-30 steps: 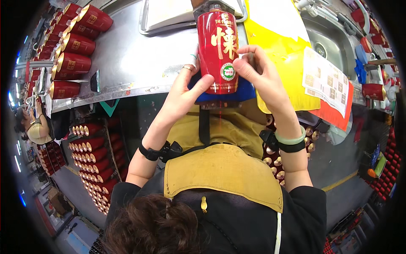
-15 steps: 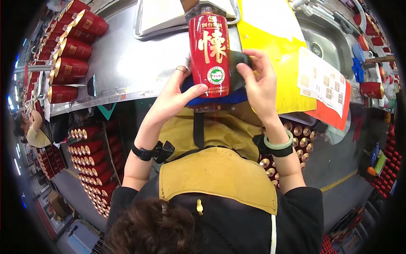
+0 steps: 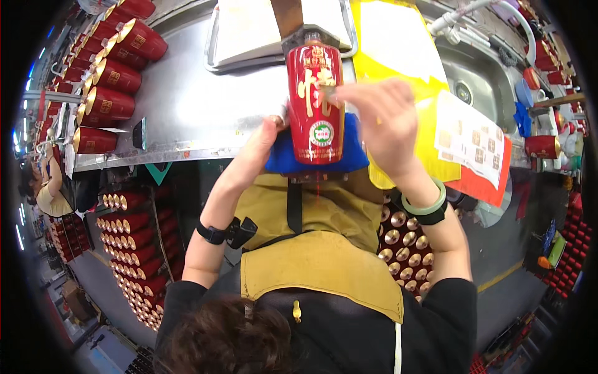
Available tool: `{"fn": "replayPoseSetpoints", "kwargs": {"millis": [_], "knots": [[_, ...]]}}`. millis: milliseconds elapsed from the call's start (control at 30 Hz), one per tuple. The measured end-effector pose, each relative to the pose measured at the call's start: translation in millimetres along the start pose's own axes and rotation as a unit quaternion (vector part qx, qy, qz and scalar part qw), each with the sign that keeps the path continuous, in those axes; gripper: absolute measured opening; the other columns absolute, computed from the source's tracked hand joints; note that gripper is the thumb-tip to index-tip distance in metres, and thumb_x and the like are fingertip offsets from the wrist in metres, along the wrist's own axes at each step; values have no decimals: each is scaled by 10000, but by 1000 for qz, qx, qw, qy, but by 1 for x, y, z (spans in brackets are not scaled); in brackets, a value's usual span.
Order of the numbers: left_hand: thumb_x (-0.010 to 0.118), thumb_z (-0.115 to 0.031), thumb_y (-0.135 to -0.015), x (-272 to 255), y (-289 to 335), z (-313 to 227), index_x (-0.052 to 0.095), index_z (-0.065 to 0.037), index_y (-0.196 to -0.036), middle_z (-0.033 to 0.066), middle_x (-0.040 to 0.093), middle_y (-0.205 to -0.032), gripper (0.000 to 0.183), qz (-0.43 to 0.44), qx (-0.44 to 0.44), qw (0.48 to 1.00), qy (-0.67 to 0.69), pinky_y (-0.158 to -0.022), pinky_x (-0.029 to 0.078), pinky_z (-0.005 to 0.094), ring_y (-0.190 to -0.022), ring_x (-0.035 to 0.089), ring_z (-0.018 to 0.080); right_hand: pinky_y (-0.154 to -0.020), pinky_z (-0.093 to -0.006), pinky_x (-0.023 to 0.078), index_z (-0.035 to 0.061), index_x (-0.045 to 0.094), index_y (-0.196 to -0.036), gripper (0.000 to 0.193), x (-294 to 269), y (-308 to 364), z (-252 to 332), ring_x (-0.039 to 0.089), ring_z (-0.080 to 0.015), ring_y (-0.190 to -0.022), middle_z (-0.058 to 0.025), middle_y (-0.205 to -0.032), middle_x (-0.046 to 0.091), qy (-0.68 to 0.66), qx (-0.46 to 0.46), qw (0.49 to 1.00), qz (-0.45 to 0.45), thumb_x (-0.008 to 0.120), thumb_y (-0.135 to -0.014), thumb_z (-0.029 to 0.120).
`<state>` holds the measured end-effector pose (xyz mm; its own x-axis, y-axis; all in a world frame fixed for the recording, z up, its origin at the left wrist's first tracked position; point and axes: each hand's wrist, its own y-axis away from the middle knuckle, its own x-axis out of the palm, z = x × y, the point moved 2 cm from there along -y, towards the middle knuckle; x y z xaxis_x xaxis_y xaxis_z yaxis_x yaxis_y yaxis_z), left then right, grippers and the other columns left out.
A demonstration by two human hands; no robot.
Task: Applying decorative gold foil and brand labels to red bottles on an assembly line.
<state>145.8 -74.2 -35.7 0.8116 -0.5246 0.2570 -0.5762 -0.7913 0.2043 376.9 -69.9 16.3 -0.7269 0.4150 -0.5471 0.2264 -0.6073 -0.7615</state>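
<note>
Bottle (image 3: 311, 115) lies just above the middle of the frame, at the front edge of the desk (image 3: 177, 103), neck toward the top in a dark notched bracket (image 3: 293, 42). The hands are apart, one on each side: the left hand (image 3: 254, 148) is by the bottle's left flank, its grip impossible to tell; the right hand (image 3: 386, 128), blurred, reaches over the right flank with fingertips drawn together, and whether they pinch anything cannot be told. Shiny steel gives open room toward the upper left, up to rows of red bottles (image 3: 113, 76) with gold ends. On the right, room narrows between a smooth yellow sheet (image 3: 430, 140), a flat printed paper (image 3: 467, 128) and a rounded steel sink (image 3: 492, 93). Soft blue cloth (image 3: 353, 148) lies under the glossy, tapered bottle; a round-cornered metal tray (image 3: 246, 65) stands beyond.
</note>
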Motion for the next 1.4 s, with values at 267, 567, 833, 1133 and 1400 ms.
{"fn": "replayPoseSetpoints", "kwargs": {"millis": [267, 567, 833, 1133, 1400], "knots": [[96, -812, -975, -4, -1, -4, 224, 2, -1622, 187, 377, -1626, 1047, -170, 62, 981, -69, -1264, 210, 429, -1503, 363, 277, -778, -381, 502, 139, 714, -1037, 211, 51, -79, -21, 644, -222, -852, -25, -867, 686, 34, -124, 975, 179, 756, -842, 208], [99, -850, -942, 0, -25, -1, 215, -3, -1622, 178, 375, -1626, 1092, -114, 29, 991, 68, -1219, 303, 439, -1455, 421, 268, -881, -410, 495, 129, 750, -989, 174, 18, -13, 6, 607, -170, -866, 26, -967, 717, -143, -250, 941, 181, 667, -898, 252], [133, -831, -965, -4, -32, 1, 215, 4, -1621, 179, 398, -1608, 1065, -108, 20, 988, 107, -1217, 301, 432, -1457, 423, 276, -786, -309, 428, 174, 781, -947, 181, 23, 5, -46, 626, -126, -771, 30, -988, 770, -81, -132, 987, 36, 756, -787, 93], [232, -769, -1002, 7, -25, -7, 148, -4, -1633, 170, 382, -1601, 995, -125, 20, 990, 65, -1212, 321, 425, -1441, 428, 248, -727, -358, 441, 110, 751, -1018, 270, 18, -67, -78, 611, -213, -742, -35, -902, 739, 74, -66, 995, 24, 781, -783, -19], [356, -815, -939, -13, -53, -33, 685, -272, -1377, 225, 230, -1690, 771, -123, 296, 769, -553, -1220, 226, 585, -1530, 154, 535, -824, -370, 519, 65, 698, -1130, 267, -4, -79, -78, 665, -279, -887, -112, -967, 703, -69, 63, 995, -20, 722, -874, -6]]}}
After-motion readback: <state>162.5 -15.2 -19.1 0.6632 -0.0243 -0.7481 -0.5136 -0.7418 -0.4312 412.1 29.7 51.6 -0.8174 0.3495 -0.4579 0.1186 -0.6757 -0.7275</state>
